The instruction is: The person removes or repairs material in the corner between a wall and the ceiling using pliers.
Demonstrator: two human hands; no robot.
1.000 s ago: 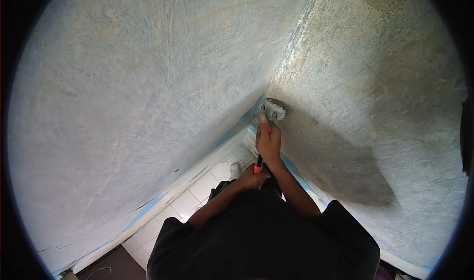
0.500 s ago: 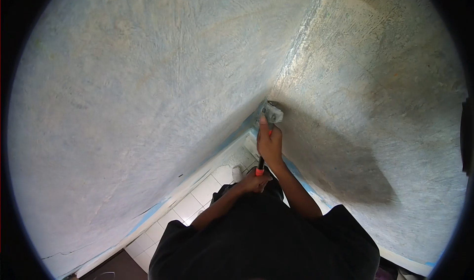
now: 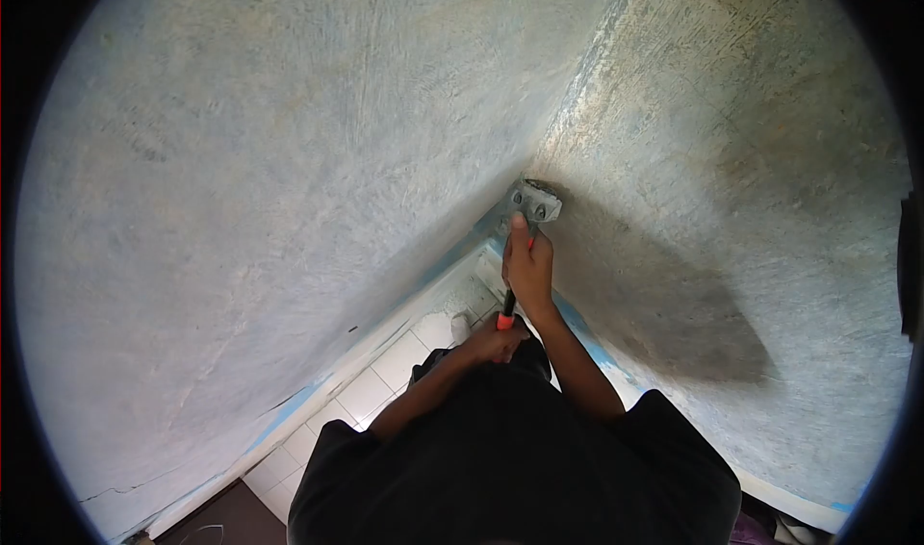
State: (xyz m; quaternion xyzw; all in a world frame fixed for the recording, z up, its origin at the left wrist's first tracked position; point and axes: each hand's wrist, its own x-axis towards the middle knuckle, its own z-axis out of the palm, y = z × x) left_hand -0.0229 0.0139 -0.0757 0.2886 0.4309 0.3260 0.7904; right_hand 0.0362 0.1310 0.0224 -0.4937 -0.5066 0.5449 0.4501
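A long-handled wall scraper (image 3: 544, 202) with a grey, dust-coated metal head and a black and red handle is held in both of my hands. Its head lies at the inside corner, against the right wall (image 3: 693, 189). My right hand (image 3: 530, 274) is closed around the handle just below the head, thumb stretched up onto the metal. Lower down, close to my body, my left hand (image 3: 498, 341) wraps around the handle's end near a red band. The blade edge's exact contact with the wall is hard to make out.
The left wall (image 3: 260, 189) meets the right one in a corner, both rough and scraped, with blue paint strips low down. White floor tiles (image 3: 366, 396) show below, with a whitish lump (image 3: 460, 328) near the corner. A dark brown panel (image 3: 226, 518) is at bottom left.
The scraper head has shifted slightly up and to the right along the corner, and my right hand has moved up with it. My left hand keeps its hold with little movement.
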